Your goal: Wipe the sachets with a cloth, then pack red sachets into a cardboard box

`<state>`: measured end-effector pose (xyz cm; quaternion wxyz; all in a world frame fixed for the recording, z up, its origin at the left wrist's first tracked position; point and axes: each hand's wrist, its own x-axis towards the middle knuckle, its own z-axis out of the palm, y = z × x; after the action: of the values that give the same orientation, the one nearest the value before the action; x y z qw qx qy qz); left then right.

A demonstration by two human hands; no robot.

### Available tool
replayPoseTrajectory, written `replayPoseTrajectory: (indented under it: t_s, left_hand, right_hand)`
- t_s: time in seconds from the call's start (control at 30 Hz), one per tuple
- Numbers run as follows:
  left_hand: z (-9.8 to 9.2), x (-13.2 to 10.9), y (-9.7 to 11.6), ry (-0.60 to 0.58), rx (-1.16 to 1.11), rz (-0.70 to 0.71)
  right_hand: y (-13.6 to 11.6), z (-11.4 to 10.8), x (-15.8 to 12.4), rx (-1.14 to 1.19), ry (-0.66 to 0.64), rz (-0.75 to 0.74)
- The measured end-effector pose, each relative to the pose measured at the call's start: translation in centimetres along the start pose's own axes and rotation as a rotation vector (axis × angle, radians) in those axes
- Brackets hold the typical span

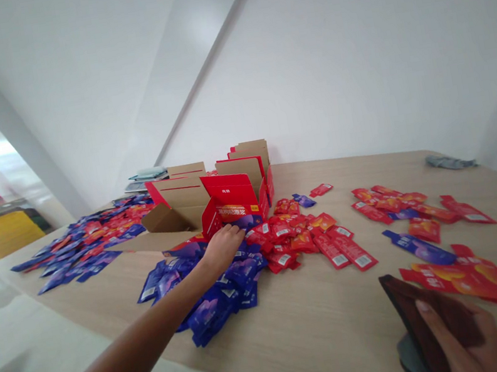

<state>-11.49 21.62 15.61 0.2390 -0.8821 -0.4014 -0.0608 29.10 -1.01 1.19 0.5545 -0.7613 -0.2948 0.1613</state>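
My left hand (224,248) reaches over a pile of blue sachets (220,299), its fingers bent and closed at a blue sachet (248,220) in front of an upright red box (231,195). Its fingertips are partly hidden. Red sachets (285,237) lie heaped just right of this hand. At the lower right, my right hand (473,332) grips a dark brown, flat, folded thing (440,306), thumb on its near face; its exact kind cannot be made out. Beyond it lie a larger red pouch (478,278) and a long blue sachet (421,247).
An open cardboard box (177,214) stands left of the red box, with more open boxes (249,151) behind. A wide heap of blue and red sachets (95,237) covers the table's left part. Red sachets (389,203) lie scattered at right. A grey crumpled thing (450,162) lies far right.
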Motion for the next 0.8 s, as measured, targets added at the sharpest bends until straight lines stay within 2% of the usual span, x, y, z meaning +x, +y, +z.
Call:
replayPoseTrajectory:
  t_s: [0.1, 0.17, 0.23, 0.3, 0.4, 0.43, 0.5, 0.57, 0.63, 0.7, 0.73, 0.8]
  left_hand:
    - [0.5, -0.5, -0.2, 0.014, -0.017, -0.041]
    - [0.1, -1.0, -0.2, 0.03, -0.027, -0.053]
    - [-1.2, -1.5, 0.2, 0.054, -0.041, -0.042]
    - [-3.3, -1.9, 1.5, 0.084, -0.059, -0.009]
    - [-7.6, -2.6, 5.7, 0.163, -0.116, 0.107]
    - [-9.1, -2.8, 7.5, 0.248, -0.172, 0.187]
    - [-11.7, -3.1, 11.3, 0.389, -0.271, 0.372]
    - [-13.4, -2.9, 14.6, 0.488, -0.35, 0.511]
    - [-13.8, -1.5, 17.0, 0.552, -0.414, 0.607]
    - [-12.9, 1.4, 19.1, 0.519, -0.451, 0.647]
    - [-12.1, 3.3, 20.2, 0.463, -0.457, 0.645]
    - [-10.2, 7.3, 22.5, 0.211, -0.454, 0.582]
  right_hand:
    - [0.2, 0.0, 0.1, 0.021, -0.001, -0.045]
    - [0.5, 0.0, 0.1, 0.018, -0.022, -0.04]
    - [0.8, 0.0, 0.2, 0.007, -0.046, -0.005]
    - [0.7, 0.0, 0.2, 0.001, -0.059, 0.042]
    - [0.1, 0.1, 0.0, -0.011, -0.063, 0.112]
    - [-0.2, 0.1, -0.2, -0.009, -0.063, 0.115]
    - [-1.0, 0.0, -0.7, 0.014, -0.079, 0.068]
    - [-1.8, -0.1, -1.4, 0.055, -0.164, -0.044]
    - [-2.6, -0.3, -2.1, 0.101, -0.33, -0.152]
    - [-3.4, -0.7, -2.6, 0.158, -0.501, -0.247]
    - [-3.7, -0.9, -2.9, 0.182, -0.572, -0.282]
    - [-4.1, -1.2, -3.2, 0.22, -0.682, -0.315]
